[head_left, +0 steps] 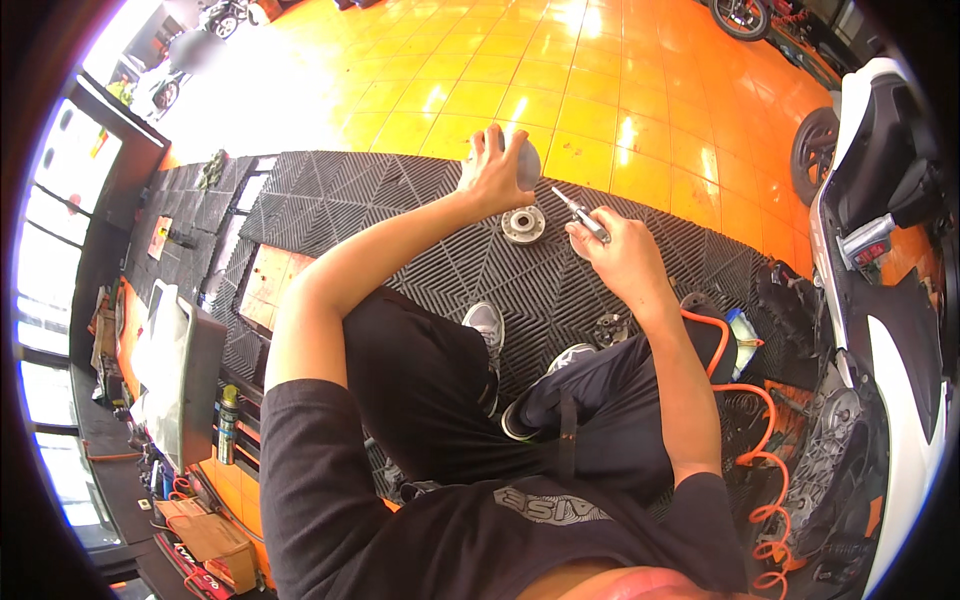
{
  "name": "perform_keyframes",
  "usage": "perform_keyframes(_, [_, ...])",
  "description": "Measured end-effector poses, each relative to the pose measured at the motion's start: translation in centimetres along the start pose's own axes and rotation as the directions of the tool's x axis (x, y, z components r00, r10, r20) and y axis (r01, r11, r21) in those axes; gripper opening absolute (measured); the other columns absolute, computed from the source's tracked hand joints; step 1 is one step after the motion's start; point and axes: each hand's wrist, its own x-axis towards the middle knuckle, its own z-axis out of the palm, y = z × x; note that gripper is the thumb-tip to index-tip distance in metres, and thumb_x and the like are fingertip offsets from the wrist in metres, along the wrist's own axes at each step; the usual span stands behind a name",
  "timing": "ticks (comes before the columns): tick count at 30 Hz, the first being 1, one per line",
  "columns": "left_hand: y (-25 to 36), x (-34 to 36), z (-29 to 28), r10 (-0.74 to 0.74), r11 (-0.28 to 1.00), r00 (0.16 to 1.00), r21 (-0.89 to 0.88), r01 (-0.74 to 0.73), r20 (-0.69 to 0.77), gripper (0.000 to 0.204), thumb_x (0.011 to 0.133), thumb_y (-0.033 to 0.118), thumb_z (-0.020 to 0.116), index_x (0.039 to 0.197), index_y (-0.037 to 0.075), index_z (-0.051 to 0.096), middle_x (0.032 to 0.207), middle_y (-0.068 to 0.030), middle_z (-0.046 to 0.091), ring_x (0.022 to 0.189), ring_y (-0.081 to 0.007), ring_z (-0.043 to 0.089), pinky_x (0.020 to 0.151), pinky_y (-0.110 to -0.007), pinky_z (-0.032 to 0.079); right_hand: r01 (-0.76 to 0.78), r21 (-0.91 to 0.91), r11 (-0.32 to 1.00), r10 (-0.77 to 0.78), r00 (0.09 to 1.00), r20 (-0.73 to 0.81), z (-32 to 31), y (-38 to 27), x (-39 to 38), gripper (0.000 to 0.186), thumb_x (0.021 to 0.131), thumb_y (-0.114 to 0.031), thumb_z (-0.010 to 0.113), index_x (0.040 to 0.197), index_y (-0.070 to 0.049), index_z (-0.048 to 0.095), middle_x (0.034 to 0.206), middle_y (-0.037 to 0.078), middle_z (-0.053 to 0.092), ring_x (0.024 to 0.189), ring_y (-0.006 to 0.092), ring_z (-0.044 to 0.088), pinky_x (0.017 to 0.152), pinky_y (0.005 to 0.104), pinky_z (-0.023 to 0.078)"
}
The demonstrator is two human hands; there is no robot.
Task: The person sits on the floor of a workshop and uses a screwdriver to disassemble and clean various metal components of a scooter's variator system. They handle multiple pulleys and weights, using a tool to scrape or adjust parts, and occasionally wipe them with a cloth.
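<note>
Head view, looking down past my knees. I sit on the black ribbed floor mat (330, 200), which I take as my landmark; orange tiled floor (520, 80) lies beyond its far edge.

My left hand (497, 170) is stretched out to the mat's far edge, fingers curled around a grey rounded part (527, 160), thumb side toward me. The hand covers most of that part, so I cannot tell its full shape.

A round metal hub (523, 225) lies flat on the mat just nearer to me than the left hand, close under its wrist, not touching it as far as I can see.

My right hand (620, 255) is closed on a slim metal tool (582, 215), whose tip points up and left toward the hub, hanging just right of it.

Further in on the mat, by my right shoe, sits a small metal part (609, 328). An orange coiled hose (755, 420) trails off the mat's right side, beside a white scooter (890, 300).
</note>
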Motion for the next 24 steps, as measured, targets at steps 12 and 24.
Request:
perform_keyframes(12, [-0.2, 0.1, 0.2, 0.033, 0.999, 0.995, 0.010, -0.032, -0.089, 0.089, 0.062, 0.024, 0.079, 0.139, 0.011, 0.037, 0.131, -0.0265, 0.033, 0.122, -0.0478, 0.034, 0.092, -0.065, 0.042, -0.013, -0.057, 0.998, 0.014, 1.000, 0.010, -0.1, 0.2, -0.1, 0.043, 0.091, -0.044, 0.064, 0.099, -0.001, 0.067, 0.077, 0.021, 0.069, 0.078, 0.0388, 0.068, 0.069, 0.0475, 0.053])
perform_keyframes(24, [0.0, -0.1, 0.4, 0.062, 0.996, 0.995, -0.065, -0.067, -0.082, 0.093, 0.057, 0.026, 0.080, 0.139, 0.013, 0.038, 0.137, -0.0283, 0.027, 0.129, -0.0515, 0.028, 0.094, -0.067, 0.040, -0.006, -0.100, 0.995, 0.003, 0.999, -0.032, -0.2, -0.2, -0.5, 0.041, 0.090, -0.043, 0.065, 0.096, -0.002, 0.067, 0.076, 0.020, 0.068, 0.076, 0.0390, 0.068, 0.068, 0.0468, 0.053])
